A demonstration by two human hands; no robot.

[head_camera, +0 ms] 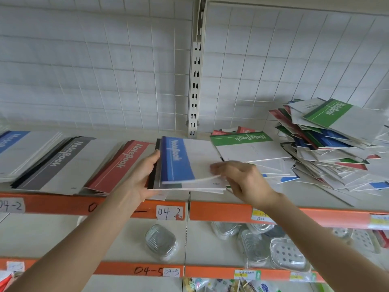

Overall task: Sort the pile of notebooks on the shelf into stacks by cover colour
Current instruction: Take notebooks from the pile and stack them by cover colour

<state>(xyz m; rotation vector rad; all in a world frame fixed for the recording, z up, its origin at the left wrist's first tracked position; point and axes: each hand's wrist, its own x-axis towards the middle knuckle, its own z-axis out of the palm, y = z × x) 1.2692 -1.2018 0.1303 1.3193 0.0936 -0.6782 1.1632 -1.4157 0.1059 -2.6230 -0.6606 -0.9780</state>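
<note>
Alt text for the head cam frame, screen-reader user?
A left hand grips a bundle of notebooks, a blue notebook on top, over a shelf, while the right hand touches its right edge with blurred fingers. A blue stack, grey stack and red stack lie to the left; a green stack and a mixed pile to the right.

A white wire grid (94,70) backs the bays, split by a slotted upright (195,87). An orange rail (221,211) carries a handwritten "04-2" label (169,212) and a yellow price tag (260,214). On the lower shelf (42,234) lie wrapped foil trays (161,241), and beneath them a second orange rail (210,271) is marked with a "04-5" label (171,272).
</note>
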